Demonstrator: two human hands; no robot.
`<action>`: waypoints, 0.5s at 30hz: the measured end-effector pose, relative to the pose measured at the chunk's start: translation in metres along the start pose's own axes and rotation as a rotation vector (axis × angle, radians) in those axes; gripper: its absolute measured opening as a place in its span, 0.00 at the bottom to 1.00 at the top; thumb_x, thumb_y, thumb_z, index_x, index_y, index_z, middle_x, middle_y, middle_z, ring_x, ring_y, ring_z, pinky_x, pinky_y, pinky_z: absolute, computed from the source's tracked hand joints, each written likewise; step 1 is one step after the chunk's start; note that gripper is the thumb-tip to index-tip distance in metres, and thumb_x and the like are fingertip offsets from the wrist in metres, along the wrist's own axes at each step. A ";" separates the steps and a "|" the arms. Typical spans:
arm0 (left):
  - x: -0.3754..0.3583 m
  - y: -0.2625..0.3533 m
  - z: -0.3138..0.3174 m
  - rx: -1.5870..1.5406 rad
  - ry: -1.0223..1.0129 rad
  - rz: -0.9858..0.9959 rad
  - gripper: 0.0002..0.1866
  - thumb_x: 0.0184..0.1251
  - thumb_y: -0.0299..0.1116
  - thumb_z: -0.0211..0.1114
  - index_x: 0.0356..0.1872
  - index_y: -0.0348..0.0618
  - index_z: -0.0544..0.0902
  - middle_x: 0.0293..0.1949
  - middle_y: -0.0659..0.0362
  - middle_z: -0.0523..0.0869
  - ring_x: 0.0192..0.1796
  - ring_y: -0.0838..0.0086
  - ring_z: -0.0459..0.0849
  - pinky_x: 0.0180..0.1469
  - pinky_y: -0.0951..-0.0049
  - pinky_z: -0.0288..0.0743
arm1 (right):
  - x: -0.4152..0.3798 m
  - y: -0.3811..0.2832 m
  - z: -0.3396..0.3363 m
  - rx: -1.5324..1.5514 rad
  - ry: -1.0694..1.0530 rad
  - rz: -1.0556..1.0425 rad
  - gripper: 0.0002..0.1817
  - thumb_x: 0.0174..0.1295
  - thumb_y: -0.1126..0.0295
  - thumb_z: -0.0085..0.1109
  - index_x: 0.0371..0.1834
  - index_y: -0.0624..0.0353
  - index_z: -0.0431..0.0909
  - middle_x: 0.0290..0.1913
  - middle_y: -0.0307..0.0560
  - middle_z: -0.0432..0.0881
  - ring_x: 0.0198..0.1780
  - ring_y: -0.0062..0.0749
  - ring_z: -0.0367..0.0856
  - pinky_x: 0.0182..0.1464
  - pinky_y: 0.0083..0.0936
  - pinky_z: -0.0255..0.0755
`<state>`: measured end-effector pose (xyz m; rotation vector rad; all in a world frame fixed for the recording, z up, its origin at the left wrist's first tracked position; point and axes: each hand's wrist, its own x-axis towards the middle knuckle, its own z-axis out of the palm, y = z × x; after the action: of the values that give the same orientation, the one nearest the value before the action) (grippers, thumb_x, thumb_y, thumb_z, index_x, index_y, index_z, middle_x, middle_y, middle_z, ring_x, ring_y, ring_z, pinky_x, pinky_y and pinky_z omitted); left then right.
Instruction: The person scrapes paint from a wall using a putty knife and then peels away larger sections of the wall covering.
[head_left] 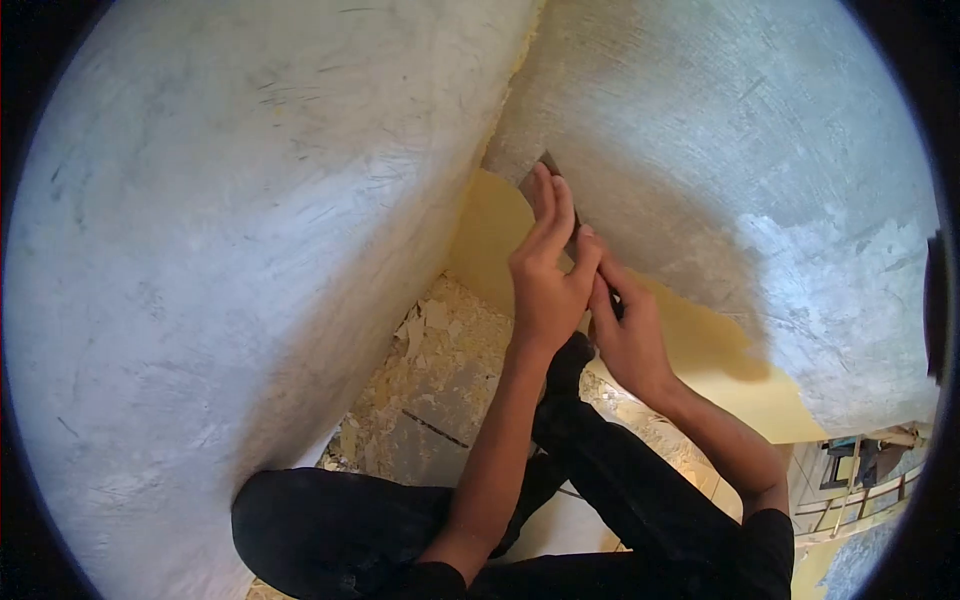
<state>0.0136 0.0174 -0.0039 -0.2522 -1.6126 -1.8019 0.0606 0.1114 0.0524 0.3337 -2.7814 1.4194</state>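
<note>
Wall, grey above yellow, meets a blade over flake-littered floor

Room under renovation | scraped grey walls, yellow patches, floor debris

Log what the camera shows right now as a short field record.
left hand: fingers laid along the scraper
right hand: closed on the scraper; handle mostly hidden
scraper: at the right wall, near the corner
right wall: grey above, yellow strip below
left wall: grey, scratched
floor: littered with pale flakes
</note>
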 end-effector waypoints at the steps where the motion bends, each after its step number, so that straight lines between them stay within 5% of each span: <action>1: 0.003 -0.005 -0.001 0.005 0.016 -0.001 0.27 0.67 0.23 0.58 0.67 0.29 0.68 0.71 0.39 0.63 0.75 0.54 0.60 0.71 0.61 0.61 | 0.007 0.003 0.003 -0.004 -0.015 -0.007 0.21 0.73 0.75 0.45 0.68 0.64 0.67 0.63 0.63 0.75 0.65 0.44 0.75 0.62 0.29 0.69; 7: 0.002 -0.010 -0.008 -0.003 0.019 -0.025 0.28 0.66 0.23 0.59 0.68 0.31 0.68 0.71 0.39 0.63 0.75 0.53 0.60 0.71 0.61 0.62 | 0.006 -0.002 0.010 -0.007 -0.004 -0.087 0.22 0.73 0.75 0.44 0.69 0.64 0.66 0.62 0.63 0.76 0.65 0.43 0.75 0.62 0.29 0.68; 10: 0.002 -0.013 -0.001 0.040 -0.009 0.023 0.28 0.66 0.24 0.58 0.67 0.29 0.67 0.71 0.36 0.61 0.74 0.45 0.57 0.72 0.55 0.59 | 0.008 -0.002 0.006 0.008 -0.018 0.138 0.21 0.72 0.75 0.45 0.68 0.65 0.66 0.63 0.63 0.75 0.66 0.43 0.74 0.63 0.29 0.68; 12: 0.003 -0.017 0.003 0.100 0.050 0.036 0.28 0.65 0.24 0.59 0.67 0.32 0.69 0.71 0.40 0.63 0.74 0.54 0.61 0.70 0.61 0.63 | 0.011 0.010 0.006 -0.057 -0.005 0.007 0.21 0.72 0.75 0.45 0.68 0.65 0.66 0.64 0.63 0.74 0.66 0.47 0.74 0.63 0.30 0.68; 15: 0.001 -0.003 -0.010 -0.033 -0.004 -0.065 0.28 0.65 0.23 0.59 0.67 0.32 0.69 0.71 0.40 0.63 0.75 0.55 0.61 0.70 0.61 0.62 | 0.002 0.001 0.009 -0.118 0.024 -0.173 0.21 0.72 0.75 0.46 0.68 0.64 0.66 0.64 0.64 0.73 0.66 0.51 0.73 0.63 0.32 0.68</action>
<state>0.0138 0.0073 -0.0076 -0.2204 -1.6115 -1.8797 0.0592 0.1038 0.0465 0.5355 -2.7246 1.2089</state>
